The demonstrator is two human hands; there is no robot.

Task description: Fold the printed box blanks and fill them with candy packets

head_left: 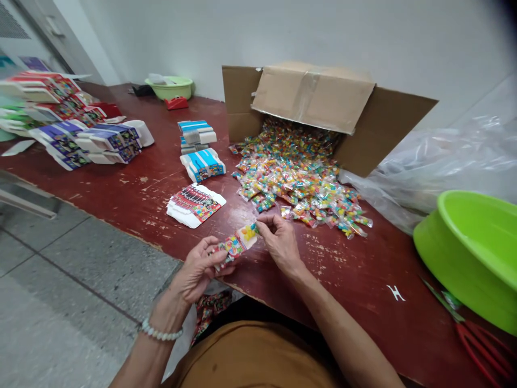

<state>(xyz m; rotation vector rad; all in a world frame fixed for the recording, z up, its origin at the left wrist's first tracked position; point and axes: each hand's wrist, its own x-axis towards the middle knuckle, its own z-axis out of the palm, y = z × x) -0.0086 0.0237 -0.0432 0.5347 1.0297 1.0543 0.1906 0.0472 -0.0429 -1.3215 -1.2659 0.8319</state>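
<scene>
My left hand (pixel 200 268) grips a small colourful printed carton (pixel 231 248) at the table's near edge. My right hand (pixel 278 240) pinches a little clear candy packet (pixel 249 233) right at the carton's open end. Behind my hands a heap of candy packets (pixel 297 178) spills from a cardboard box (pixel 319 105) lying on its side. A short stack of flat red cartons (pixel 196 203) rests just left of the heap.
Blue cartons (pixel 202 164) lie mid-table, and piles of filled cartons (pixel 60 116) fill the far left. A green basin (pixel 476 253) and red scissors (pixel 484 347) sit at the right. Clear plastic sheeting (pixel 444 156) lies beside the box. Another green basin (pixel 169 86) stands at the back.
</scene>
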